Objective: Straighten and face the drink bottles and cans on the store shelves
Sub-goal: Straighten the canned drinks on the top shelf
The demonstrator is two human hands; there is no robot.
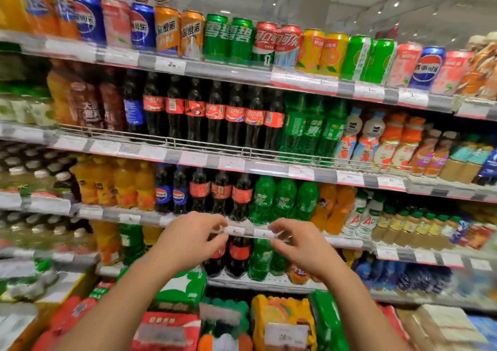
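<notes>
From the head camera, both bare forearms reach forward to the front edge of the third shelf (pixel 347 240) from the top. The left hand (pixel 192 236) and the right hand (pixel 298 245) sit near each other at the price rail, each with fingers curled in a pinching grip on the strip of white price labels (pixel 250 231) that runs along that edge; the thumbs lie under the strip and the fingertips over it. Motion blur softens the fingers, so how firm the hold is cannot be told.

Just behind and above the hands stand dark cola bottles (pixel 220 192) with red labels, with green soda bottles (pixel 285 197) to their right and two blue-labelled cola bottles (pixel 172 192) to their left. Orange drink bottles (pixel 115 184) fill the left end of that shelf.

One shelf up, a longer row of red-labelled cola bottles (pixel 234 114) stands behind a wire guard rail (pixel 188 146), their labels turned at slightly differing angles. The top shelf carries upright cans (pixel 228 38) in blue, orange, green, red and yellow. Below the hands, shrink-wrapped multipacks (pixel 282 321) are stacked low.
</notes>
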